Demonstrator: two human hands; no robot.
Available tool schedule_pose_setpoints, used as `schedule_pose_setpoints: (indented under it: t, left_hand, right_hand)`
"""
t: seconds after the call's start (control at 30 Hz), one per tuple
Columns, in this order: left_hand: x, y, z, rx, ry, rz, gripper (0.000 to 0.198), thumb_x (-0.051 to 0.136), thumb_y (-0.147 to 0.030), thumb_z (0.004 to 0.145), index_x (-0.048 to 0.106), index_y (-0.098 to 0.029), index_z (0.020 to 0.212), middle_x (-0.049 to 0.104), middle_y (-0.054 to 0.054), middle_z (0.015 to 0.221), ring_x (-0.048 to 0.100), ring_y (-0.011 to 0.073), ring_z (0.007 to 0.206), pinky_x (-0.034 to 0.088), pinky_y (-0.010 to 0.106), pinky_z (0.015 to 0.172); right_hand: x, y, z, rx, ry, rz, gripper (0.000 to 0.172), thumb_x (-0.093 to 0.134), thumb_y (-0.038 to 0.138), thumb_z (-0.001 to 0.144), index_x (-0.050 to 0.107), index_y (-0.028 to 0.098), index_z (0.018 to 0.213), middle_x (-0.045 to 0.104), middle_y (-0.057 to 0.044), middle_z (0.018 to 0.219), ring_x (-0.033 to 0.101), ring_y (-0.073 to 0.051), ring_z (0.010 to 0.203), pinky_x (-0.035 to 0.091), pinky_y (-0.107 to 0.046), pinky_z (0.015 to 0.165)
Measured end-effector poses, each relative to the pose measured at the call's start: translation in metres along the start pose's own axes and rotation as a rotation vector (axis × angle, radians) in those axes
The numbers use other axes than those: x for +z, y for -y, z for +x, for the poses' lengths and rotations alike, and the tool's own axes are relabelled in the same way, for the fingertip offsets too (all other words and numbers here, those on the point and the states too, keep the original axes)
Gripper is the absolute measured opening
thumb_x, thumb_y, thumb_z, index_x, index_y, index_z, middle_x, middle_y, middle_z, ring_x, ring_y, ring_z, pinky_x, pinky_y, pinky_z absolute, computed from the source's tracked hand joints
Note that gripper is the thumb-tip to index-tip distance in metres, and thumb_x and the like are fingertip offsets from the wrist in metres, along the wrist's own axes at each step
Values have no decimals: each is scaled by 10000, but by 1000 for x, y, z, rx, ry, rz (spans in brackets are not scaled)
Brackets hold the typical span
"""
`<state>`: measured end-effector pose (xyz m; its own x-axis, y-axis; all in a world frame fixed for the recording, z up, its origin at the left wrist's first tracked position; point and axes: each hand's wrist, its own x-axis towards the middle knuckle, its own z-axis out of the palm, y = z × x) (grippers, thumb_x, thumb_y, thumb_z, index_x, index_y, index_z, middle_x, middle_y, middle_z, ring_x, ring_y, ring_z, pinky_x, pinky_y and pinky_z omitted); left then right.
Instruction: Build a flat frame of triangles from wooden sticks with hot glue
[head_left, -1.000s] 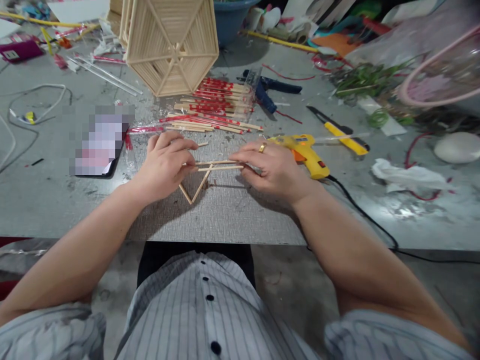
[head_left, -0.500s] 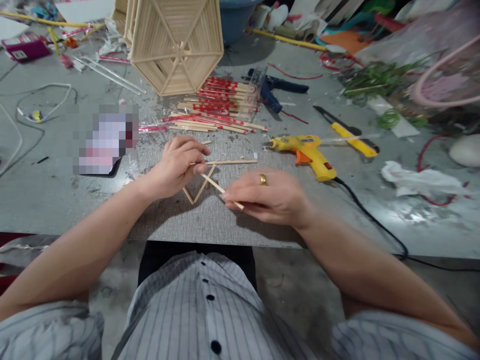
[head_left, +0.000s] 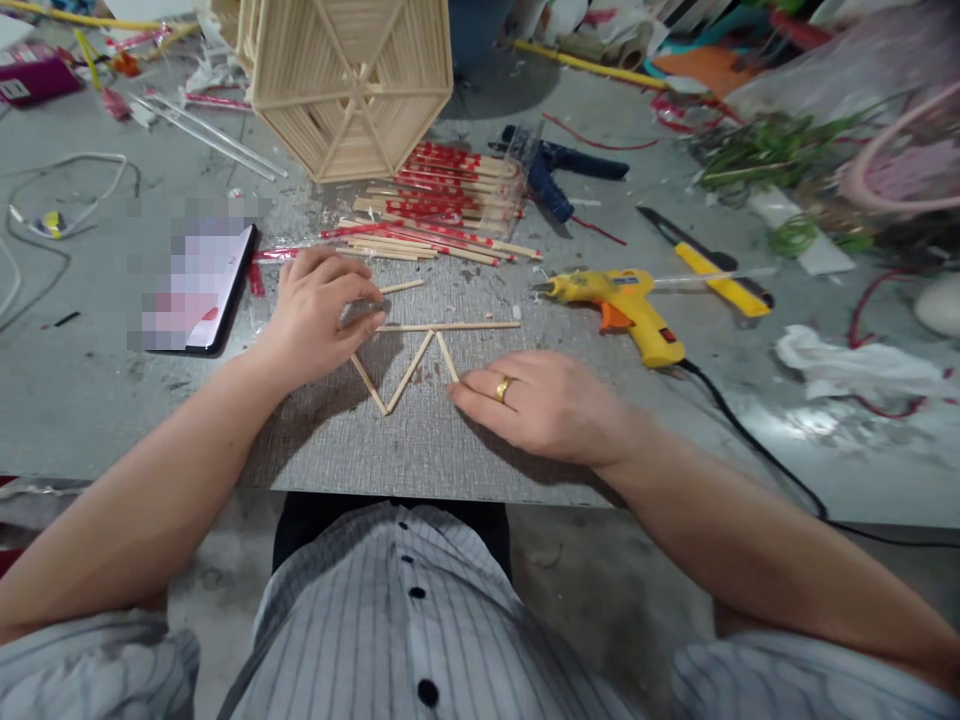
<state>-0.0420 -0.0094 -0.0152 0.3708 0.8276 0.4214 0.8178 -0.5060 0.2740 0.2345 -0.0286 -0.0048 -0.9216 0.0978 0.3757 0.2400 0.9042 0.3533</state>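
My right hand (head_left: 544,408) pinches the lower end of a thin wooden stick (head_left: 448,357), which slants up to a longer horizontal stick (head_left: 472,325) on the tabletop. Below that long stick, two more sticks meet in a V (head_left: 387,408), one leaning to the right and one to the left. My left hand (head_left: 319,305) rests at the left end of the long stick, thumb tip near it, fingers bent but apart. Another stick (head_left: 405,287) pokes out beyond its index finger. The left ends of these sticks are hidden by that hand.
A yellow glue gun (head_left: 626,305) lies to the right, its black cord trailing off, with a yellow cutter knife (head_left: 712,270) beyond. Red-patterned sticks (head_left: 450,200) are piled behind my hands, below a hexagonal stick-built piece (head_left: 356,90). A phone (head_left: 217,290) lies left.
My left hand has released the slanting stick and moved left. My right hand has turned that stick steeper and set its top against the long stick.
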Motion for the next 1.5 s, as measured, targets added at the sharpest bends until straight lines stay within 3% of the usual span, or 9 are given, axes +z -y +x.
schedule_pose_setpoints:
  t: [0.4, 0.6, 0.83, 0.97, 1.2, 1.37, 1.5]
  left_hand:
    - [6, 0, -2, -39, 28, -47, 140, 620, -392, 858, 689, -275, 893, 686, 54, 1115, 548, 334, 1151, 384, 547, 1017]
    - [2, -5, -1, -2, 50, -67, 173, 607, -402, 852, 709, -270, 896, 685, 60, 1132, 544, 342, 1162, 383, 571, 1022]
    - [0, -4, -1, 19, 49, -41, 186, 599, -418, 857, 703, -271, 899, 690, 47, 1132, 553, 335, 1156, 407, 567, 1001]
    - [-2, -4, -1, 56, 40, -25, 207, 601, -417, 875, 712, -247, 915, 684, 48, 1150, 539, 324, 1173, 402, 560, 1020]
    - [-5, -4, 0, 14, 91, -25, 214, 606, -442, 876, 702, -271, 961, 672, 10, 1198, 489, 286, 1206, 379, 544, 1049]
    - [-5, -4, 1, 7, 80, -32, 223, 593, -455, 877, 696, -272, 953, 674, 11, 1198, 495, 290, 1209, 376, 540, 1055]
    - [-4, -4, 1, 6, 62, -25, 215, 600, -458, 860, 701, -282, 930, 680, 10, 1187, 511, 312, 1213, 390, 541, 1032]
  right_hand:
    - [1, 2, 1, -11, 62, 91, 237, 497, 61, 930, 664, 149, 786, 595, -7, 650, 441, -133, 594, 296, -302, 575]
    - [3, 0, -2, 37, 142, 137, 265, 466, 77, 939, 667, 174, 796, 684, -25, 770, 474, -138, 628, 292, -306, 594]
    - [7, -5, -7, 115, 189, 302, 183, 520, 193, 926, 695, 168, 881, 713, -56, 861, 532, -149, 681, 297, -309, 612]
    - [8, -6, -6, 157, 205, 386, 208, 496, 149, 944, 702, 175, 925, 723, -57, 950, 568, -140, 735, 310, -290, 617]
    - [4, 1, 7, 201, 232, 422, 218, 519, 172, 959, 697, 180, 833, 700, -31, 886, 557, -132, 742, 323, -269, 619]
    - [15, 16, 11, 154, 137, 381, 262, 493, 223, 991, 695, 166, 835, 688, -43, 812, 555, -146, 739, 325, -280, 624]
    - [22, 26, 14, 203, 50, 282, 279, 484, 233, 1001, 684, 168, 818, 655, -22, 712, 542, -143, 674, 322, -289, 600]
